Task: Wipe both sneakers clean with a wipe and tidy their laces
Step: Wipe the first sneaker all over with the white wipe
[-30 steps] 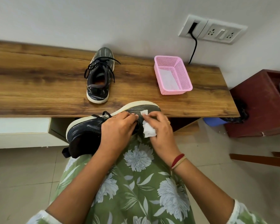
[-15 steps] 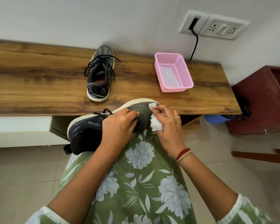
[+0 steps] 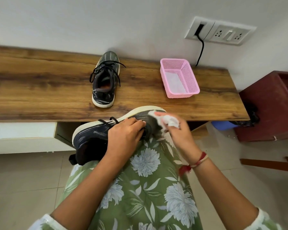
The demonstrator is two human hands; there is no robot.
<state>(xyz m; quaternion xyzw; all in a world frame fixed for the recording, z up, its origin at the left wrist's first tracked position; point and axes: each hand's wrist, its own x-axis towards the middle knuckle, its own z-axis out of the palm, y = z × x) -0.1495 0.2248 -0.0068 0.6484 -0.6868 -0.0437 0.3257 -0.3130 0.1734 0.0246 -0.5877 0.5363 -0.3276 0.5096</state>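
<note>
two hands share the work on one shoe. the left hand [image 3: 123,135] is curled over the middle of the held sneaker [image 3: 91,138], fingers hooked in near the tongue, pinning the shoe on its side against the lap [image 3: 145,188]. the right hand [image 3: 183,135] is closed round a crumpled white wipe [image 3: 170,121] and presses it on the grey toe, just under the pale sole edge. this hand is blurred, so the exact lie of its fingers cannot be told.

the sneaker looks light and its mesh upper soft, so it will likely dent under a hard rub; the rubber sole is the stiff part. a grip across the midfoot, or with fingers inside the collar, should brace it best and leave the toe free for wiping. the wipe is limp and probably damp, best bunched so it does not fold away from the fingertips. black laces [image 3: 101,121] on this shoe lie loose beside the left hand and could snag or get wet.

the second sneaker [image 3: 103,87] stands upright on the desk [image 3: 40,90], heel toward the person. its untied laces [image 3: 104,67] splay to both sides; they look thin and floppy, and are best taken by the ends. a pink basket [image 3: 191,80] sits to its right on the desk, with something white inside, perhaps more wipes.
</note>
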